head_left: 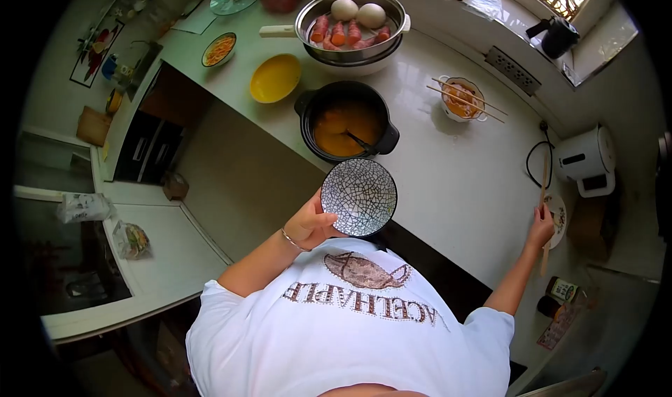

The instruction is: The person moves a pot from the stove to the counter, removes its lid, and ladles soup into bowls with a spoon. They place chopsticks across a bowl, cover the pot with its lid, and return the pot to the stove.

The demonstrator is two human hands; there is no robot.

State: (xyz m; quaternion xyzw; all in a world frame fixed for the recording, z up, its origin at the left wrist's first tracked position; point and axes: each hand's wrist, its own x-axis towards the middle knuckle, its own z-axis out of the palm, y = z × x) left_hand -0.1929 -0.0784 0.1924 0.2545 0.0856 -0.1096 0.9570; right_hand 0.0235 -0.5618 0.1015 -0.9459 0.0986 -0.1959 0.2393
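My left hand (310, 223) grips a round bowl (359, 197) by its rim, thumb on the inner side. The bowl has a black edge and a black-and-white crackle pattern, with nothing visible inside it. Just beyond it stands a black pot (308, 121) of orange-brown soup, a dark ladle (360, 142) resting in it. At the right, my right hand (540, 227) is closed around a long, thin wooden utensil (544, 257); whether it is one piece or a pair of chopsticks, I cannot tell. That hand is over a flower-patterned plate (559, 218), partly covering it.
A steamer (301, 31) with two white buns and reddish pieces stands at the back. Near it are a yellow bowl (276, 79) and a bowl of orange shreds (220, 49). Chopsticks (490, 114) lie across a small filled bowl (453, 110). A white kettle (586, 156) stands right.
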